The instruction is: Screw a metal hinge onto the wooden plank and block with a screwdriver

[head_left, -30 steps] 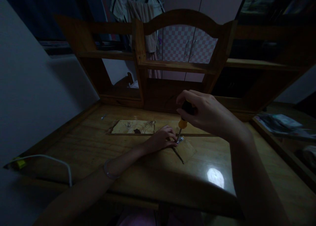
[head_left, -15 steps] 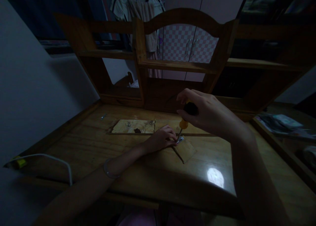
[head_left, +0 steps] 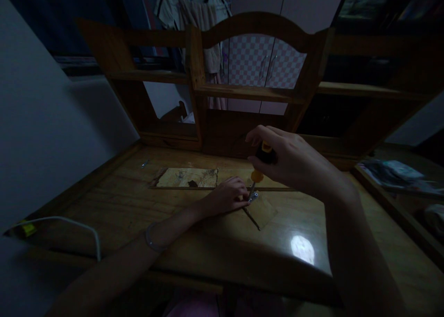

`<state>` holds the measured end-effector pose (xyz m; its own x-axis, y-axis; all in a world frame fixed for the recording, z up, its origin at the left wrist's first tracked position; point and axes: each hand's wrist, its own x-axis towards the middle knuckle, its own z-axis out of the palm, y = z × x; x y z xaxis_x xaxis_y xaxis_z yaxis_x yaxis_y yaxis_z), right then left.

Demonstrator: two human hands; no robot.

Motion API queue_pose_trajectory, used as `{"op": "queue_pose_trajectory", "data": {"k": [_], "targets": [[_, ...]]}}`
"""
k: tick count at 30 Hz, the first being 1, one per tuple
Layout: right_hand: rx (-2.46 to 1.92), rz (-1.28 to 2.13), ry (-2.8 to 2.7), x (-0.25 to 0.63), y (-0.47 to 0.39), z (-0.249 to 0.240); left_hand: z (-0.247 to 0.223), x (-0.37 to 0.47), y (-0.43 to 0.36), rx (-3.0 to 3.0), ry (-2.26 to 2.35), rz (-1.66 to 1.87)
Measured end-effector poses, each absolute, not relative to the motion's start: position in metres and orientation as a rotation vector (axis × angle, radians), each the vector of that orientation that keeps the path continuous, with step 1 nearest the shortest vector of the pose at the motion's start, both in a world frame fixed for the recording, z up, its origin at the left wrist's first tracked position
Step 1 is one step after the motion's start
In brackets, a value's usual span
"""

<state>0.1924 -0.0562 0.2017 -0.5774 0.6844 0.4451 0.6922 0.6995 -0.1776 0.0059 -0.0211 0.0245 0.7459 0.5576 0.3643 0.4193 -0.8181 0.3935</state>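
Note:
My right hand (head_left: pixel 287 162) is closed around the black and yellow handle of a screwdriver (head_left: pixel 257 175). The shaft points down at a small shiny metal fitting (head_left: pixel 254 196), which lies on a small square wooden board (head_left: pixel 262 211). My left hand (head_left: pixel 231 194) rests low beside it, fingertips pressed together at the fitting and the screwdriver's tip. Exactly what those fingertips pinch is partly hidden. Behind my hands, a long pale wooden strip (head_left: pixel 183 177) with dark stains lies across the desk.
The wooden desk (head_left: pixel 114 201) carries a shelf unit (head_left: pixel 243 95) at its back. A small metal piece (head_left: pixel 144 164) lies at the left. A white cable (head_left: pixel 74 221) and a yellow object (head_left: pixel 28 228) are at the near left. Papers (head_left: pixel 398 171) lie beyond the right edge.
My right hand has turned the screwdriver's handle slightly, its yellow part now showing differently. My left fingers have shifted a little at the fitting.

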Motion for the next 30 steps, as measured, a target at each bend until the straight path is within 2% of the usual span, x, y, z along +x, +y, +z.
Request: {"op": "queue_pose_trajectory", "data": {"k": [16, 30], "targets": [[-1.017, 0.08, -2.465, 0.193, -0.062, 0.205, 0.03, 0.004, -0.02, 2.685, 0.724, 0.569], [-0.995, 0.126, -2.463, 0.193, -0.063, 0.207, 0.016, 0.002, -0.012, 2.446, 0.677, 0.697]]}}
